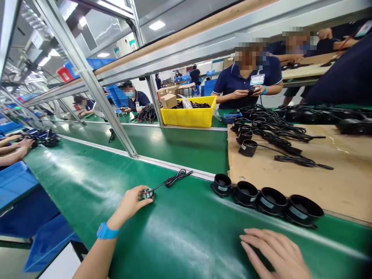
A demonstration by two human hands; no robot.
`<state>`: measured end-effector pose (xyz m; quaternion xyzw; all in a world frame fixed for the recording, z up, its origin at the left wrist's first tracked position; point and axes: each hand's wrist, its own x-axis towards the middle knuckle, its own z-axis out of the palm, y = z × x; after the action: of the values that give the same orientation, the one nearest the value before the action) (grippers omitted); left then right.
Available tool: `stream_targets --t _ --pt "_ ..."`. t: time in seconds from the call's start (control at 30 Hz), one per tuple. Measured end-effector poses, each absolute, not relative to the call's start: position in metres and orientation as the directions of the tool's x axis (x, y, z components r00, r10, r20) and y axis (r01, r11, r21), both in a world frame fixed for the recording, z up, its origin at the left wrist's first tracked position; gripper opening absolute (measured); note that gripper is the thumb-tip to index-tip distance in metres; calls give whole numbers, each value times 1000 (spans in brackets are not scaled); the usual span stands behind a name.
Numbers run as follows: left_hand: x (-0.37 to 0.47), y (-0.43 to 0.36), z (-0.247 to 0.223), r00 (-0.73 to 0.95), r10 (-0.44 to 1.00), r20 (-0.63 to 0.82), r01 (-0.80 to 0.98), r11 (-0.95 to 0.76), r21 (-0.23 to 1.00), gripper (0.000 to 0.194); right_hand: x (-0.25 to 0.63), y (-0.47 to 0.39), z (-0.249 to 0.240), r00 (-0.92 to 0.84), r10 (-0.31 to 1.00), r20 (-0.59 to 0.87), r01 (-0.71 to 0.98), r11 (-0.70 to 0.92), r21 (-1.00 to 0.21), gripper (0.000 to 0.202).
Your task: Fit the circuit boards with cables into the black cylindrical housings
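Observation:
My left hand, with a blue band at the wrist, grips a small round motor part between thumb and fingers on the green bench. A bundled black cable runs from that part toward the bench's back rail. At the lower right my right hand hovers over the bench, fingers stretched out and holding nothing. Beyond it stands a row of several black round fan housings with pale labels, the nearest things to this hand.
Cardboard at the right carries more housings with bundled cables. A yellow bin stands behind a metal post. A co-worker across the bench handles a small black part. Blue crates flank the left edge, near another person's hands.

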<state>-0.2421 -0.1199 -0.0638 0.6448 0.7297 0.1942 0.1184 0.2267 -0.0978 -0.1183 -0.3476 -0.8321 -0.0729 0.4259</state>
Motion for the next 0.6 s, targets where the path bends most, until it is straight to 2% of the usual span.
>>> stream_targets --t 0.07,0.13,0.27,0.33,0.4,0.5,0.6 --pt "-225 -124 -66 -88 995 46 878 55 476 43 206 -109 -116 -427 575 698 616 750 -241 23" --pt "-198 -126 -64 27 1000 13 858 -30 512 43 185 -117 -115 -474 609 636 595 754 -279 33" --pt "-130 -130 -63 416 908 -45 764 -322 560 52 149 -114 -112 -591 632 501 600 760 -251 65" --pt "-102 -131 -70 543 839 -35 704 -432 564 52 139 -103 -109 -636 650 417 623 751 -220 75" --pt "-82 -133 -81 583 812 28 657 -492 571 55 137 -94 -105 -668 649 364 622 756 -205 59" --pt "-67 -137 -97 559 815 149 605 -525 599 60 150 -97 -94 -716 590 373 561 804 -197 19" --pt "-60 -144 -104 490 850 191 612 -492 619 59 171 -123 -83 -725 493 481 480 862 -160 20"
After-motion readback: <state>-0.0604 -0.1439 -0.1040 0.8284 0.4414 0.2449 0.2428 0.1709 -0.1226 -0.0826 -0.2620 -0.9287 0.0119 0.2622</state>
